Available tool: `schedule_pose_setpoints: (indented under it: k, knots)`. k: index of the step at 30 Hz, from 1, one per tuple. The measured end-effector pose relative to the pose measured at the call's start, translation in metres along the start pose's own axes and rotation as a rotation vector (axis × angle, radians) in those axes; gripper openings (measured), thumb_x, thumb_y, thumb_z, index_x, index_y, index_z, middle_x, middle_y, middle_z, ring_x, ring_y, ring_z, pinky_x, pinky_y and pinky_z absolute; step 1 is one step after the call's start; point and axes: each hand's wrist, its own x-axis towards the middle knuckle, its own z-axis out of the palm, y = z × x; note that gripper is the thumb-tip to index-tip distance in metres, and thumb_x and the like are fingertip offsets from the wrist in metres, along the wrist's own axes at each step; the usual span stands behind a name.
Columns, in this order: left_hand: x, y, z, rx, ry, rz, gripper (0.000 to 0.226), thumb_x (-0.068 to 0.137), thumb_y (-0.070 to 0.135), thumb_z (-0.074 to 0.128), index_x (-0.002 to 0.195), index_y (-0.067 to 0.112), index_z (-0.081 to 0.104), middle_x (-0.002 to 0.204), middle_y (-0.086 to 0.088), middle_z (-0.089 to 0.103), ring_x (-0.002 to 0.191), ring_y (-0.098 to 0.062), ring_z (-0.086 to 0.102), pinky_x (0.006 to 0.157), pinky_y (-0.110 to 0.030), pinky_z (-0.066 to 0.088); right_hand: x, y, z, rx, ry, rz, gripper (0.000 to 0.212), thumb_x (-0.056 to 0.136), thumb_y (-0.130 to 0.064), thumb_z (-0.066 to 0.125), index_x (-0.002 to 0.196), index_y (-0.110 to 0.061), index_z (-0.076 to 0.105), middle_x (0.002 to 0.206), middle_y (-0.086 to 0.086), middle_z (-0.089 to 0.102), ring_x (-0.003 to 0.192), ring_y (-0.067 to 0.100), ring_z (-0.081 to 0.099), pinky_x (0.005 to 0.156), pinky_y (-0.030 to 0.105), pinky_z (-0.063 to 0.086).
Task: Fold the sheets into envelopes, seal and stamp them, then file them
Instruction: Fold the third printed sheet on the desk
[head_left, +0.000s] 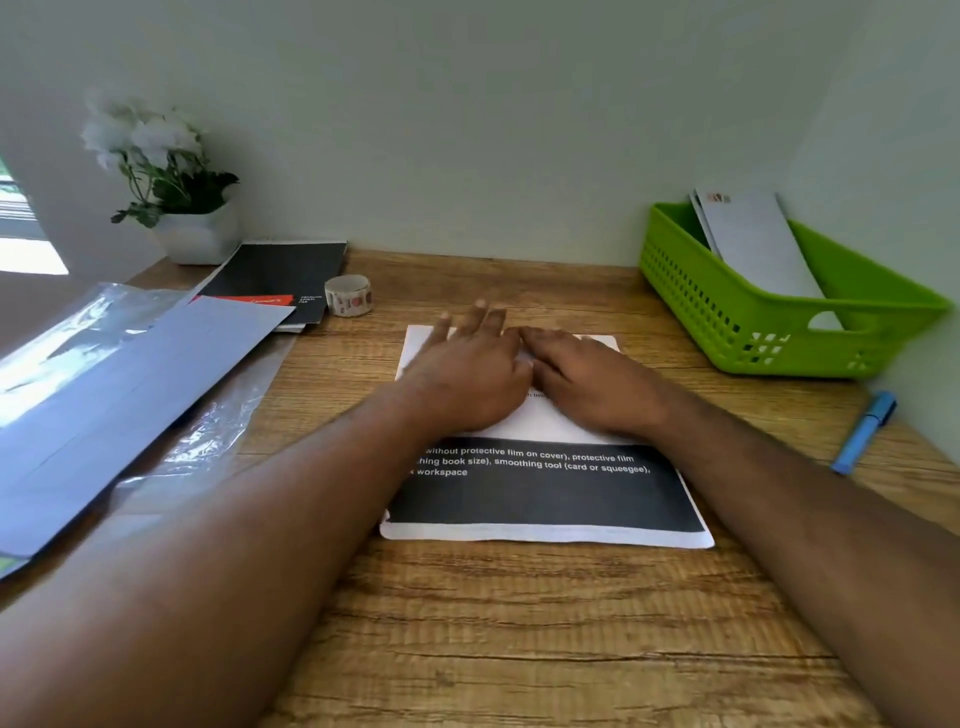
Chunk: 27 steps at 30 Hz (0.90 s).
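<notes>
At frame centre, on the wooden desk (519, 623) against a pale wall, we press our left hand (467, 374) and right hand (587, 384), fingers flat, onto the folded sheet (545, 499). Upper right sits a green basket (727, 312) with envelopes (753, 244); a potted plant (171, 192) stands upper left.

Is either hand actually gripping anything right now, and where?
Nothing is gripped. Left hand and right hand press flat on the far half of the white printed sheet.
</notes>
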Motion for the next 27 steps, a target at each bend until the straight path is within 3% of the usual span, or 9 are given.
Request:
schedule_pose_setpoints:
  k: [2,7,13,17,21,25,27]
  knots:
    - [0.003,0.001,0.008,-0.048,-0.04,-0.014,0.057,0.103,0.038,0.018,0.154,0.014,0.014,0.163,-0.007,0.009,0.15,-0.02,0.004,0.12,-0.045,0.003,0.001,0.002,0.002,-0.016,-0.035,0.043,0.042,0.101,-0.027,0.035,0.14,-0.014,0.041,0.146,0.005,0.045,0.135,0.023,0.04,0.109,0.045,0.032]
    - [0.006,-0.004,0.008,-0.02,-0.066,-0.062,0.062,0.102,0.046,0.015,0.155,0.015,0.008,0.163,-0.001,0.006,0.15,-0.016,0.004,0.119,-0.042,0.002,0.006,-0.001,0.001,-0.109,-0.084,0.125,0.051,0.103,-0.029,0.029,0.151,-0.014,0.021,0.158,0.003,0.023,0.146,0.018,0.02,0.118,0.04,0.017]
    - [0.007,-0.005,0.005,-0.021,-0.077,-0.14,0.067,0.1,0.053,0.015,0.155,0.015,0.006,0.163,-0.001,0.003,0.15,-0.016,0.002,0.119,-0.047,0.001,0.003,-0.005,-0.002,-0.138,-0.044,0.251,0.052,0.103,-0.034,0.027,0.151,-0.016,0.021,0.157,0.005,0.028,0.142,0.024,0.03,0.116,0.043,0.025]
    - [0.002,-0.017,0.005,-0.02,-0.054,-0.231,0.068,0.1,0.054,0.017,0.155,0.017,0.005,0.163,0.0,0.002,0.15,-0.018,0.001,0.119,-0.053,-0.002,-0.01,0.011,-0.015,-0.24,0.01,0.378,0.049,0.102,-0.031,0.027,0.149,-0.017,0.027,0.144,0.013,0.047,0.125,0.034,0.049,0.103,0.043,0.041]
    - [-0.011,-0.02,0.001,-0.005,-0.063,-0.342,0.077,0.097,0.062,0.017,0.154,0.013,0.005,0.163,-0.006,0.004,0.15,-0.025,0.003,0.118,-0.054,-0.003,-0.021,0.017,-0.019,-0.263,-0.024,0.414,0.048,0.101,-0.031,0.026,0.149,-0.021,0.029,0.144,0.011,0.047,0.126,0.032,0.048,0.106,0.046,0.036]
    - [-0.019,-0.032,-0.006,0.102,0.035,-0.375,0.074,0.095,0.064,0.021,0.145,0.01,0.031,0.153,-0.011,0.035,0.145,-0.032,0.023,0.115,-0.061,-0.001,-0.026,0.014,-0.021,-0.461,0.049,0.412,0.039,0.099,-0.035,0.029,0.126,-0.023,0.054,0.122,0.01,0.062,0.112,0.031,0.055,0.096,0.044,0.038]
    - [-0.017,-0.039,-0.013,0.114,0.096,-0.359,0.063,0.096,0.062,0.025,0.134,0.016,0.044,0.143,-0.009,0.048,0.14,-0.035,0.031,0.113,-0.065,0.0,-0.025,0.017,-0.022,-0.406,0.135,0.353,0.034,0.098,-0.036,0.036,0.108,-0.02,0.063,0.109,0.009,0.066,0.104,0.03,0.059,0.084,0.037,0.042]
